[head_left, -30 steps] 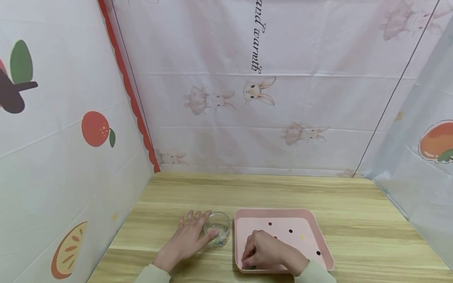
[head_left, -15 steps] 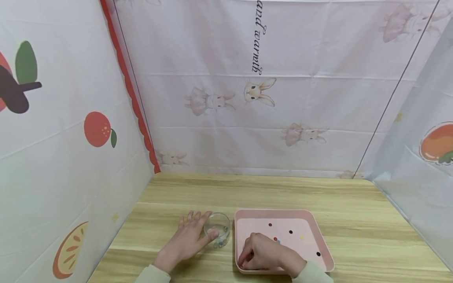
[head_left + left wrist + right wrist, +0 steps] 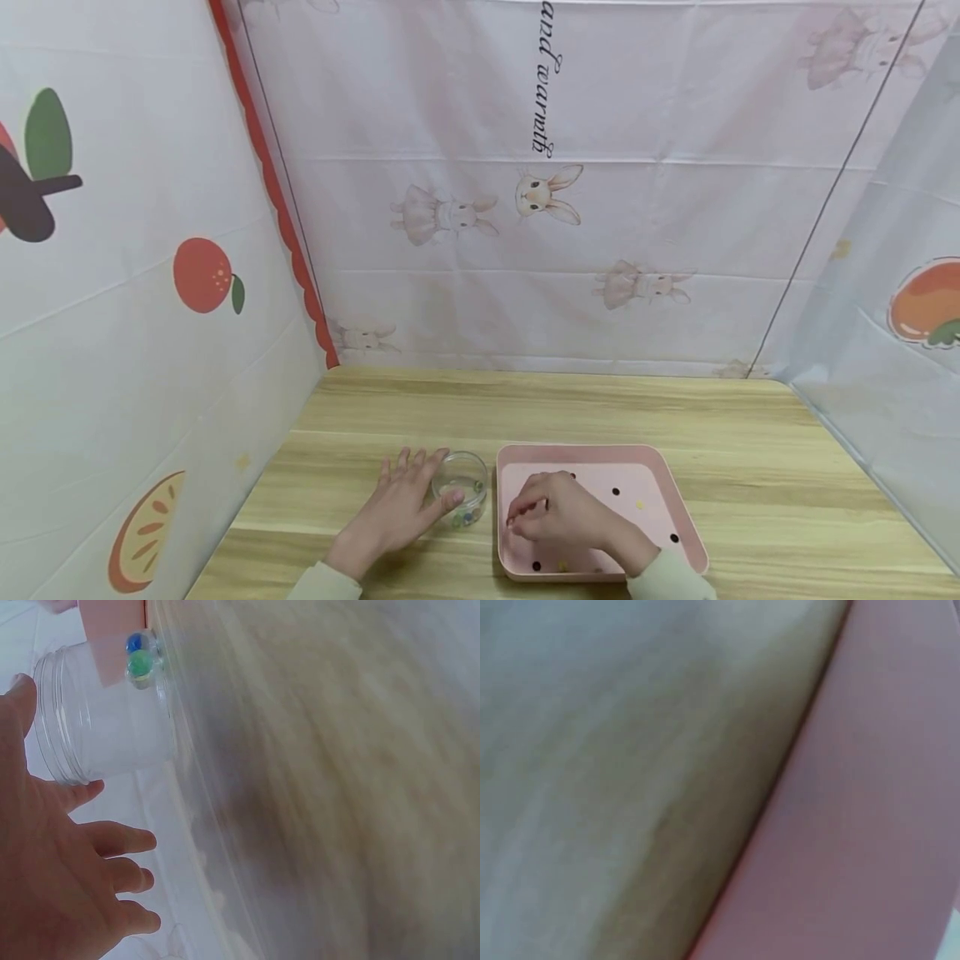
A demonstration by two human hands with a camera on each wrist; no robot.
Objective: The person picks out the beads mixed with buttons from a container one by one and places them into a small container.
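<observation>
In the head view, my left hand (image 3: 405, 504) is at the clear jar (image 3: 460, 479), its thumb and index finger on either side of the rim and the other fingers spread. Several small glass marbles, with a green marble (image 3: 139, 664) and a blue marble (image 3: 135, 643) among them, lie at the jar's bottom. Over the left part of the pink tray (image 3: 677, 500), my right hand (image 3: 562, 508) has its thumb and fingertips together, pinching a tiny piece that is barely visible. The right wrist view misses the hand and shows the tray wall (image 3: 840, 795).
Small dark discs (image 3: 616, 492) and tiny yellow pieces (image 3: 640, 505) lie scattered in the tray. The jar stands just left of it on the wooden table (image 3: 420, 408). Printed curtains (image 3: 480, 250) enclose the table at the back and both sides.
My right hand has risen from the tray's front left corner and moved farther back, uncovering a dark disc and a yellow piece there. The left hand and jar have stayed put.
</observation>
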